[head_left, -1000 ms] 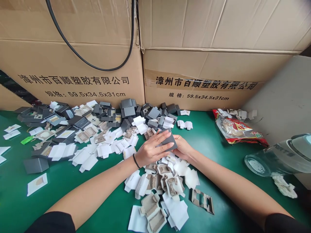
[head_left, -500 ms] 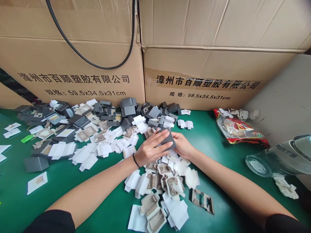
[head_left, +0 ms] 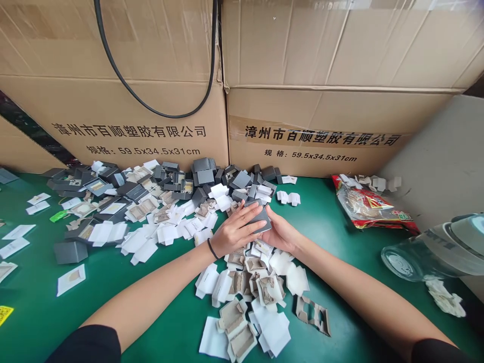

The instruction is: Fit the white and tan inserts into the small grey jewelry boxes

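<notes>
A small dark grey box is held between both hands above the middle of the green table. My left hand lies across its near left side, fingers wrapped over its face. From the right, my right hand grips the box, its fingers partly hidden behind it. Beneath and in front of the hands lies a pile of folded white and grey-brown paper inserts. Behind them is a heap of dark grey boxes, some opened, mixed with white paper pieces.
Two large cardboard cartons stand along the back edge, with a black cable hanging before them. At right are a red plastic snack bag, a clear bottle on its side and a crumpled tissue.
The camera view has shifted slightly, so the background sits lower and the left side shows more. Both hands stay on the box, with the right hand's grip slightly changed.
</notes>
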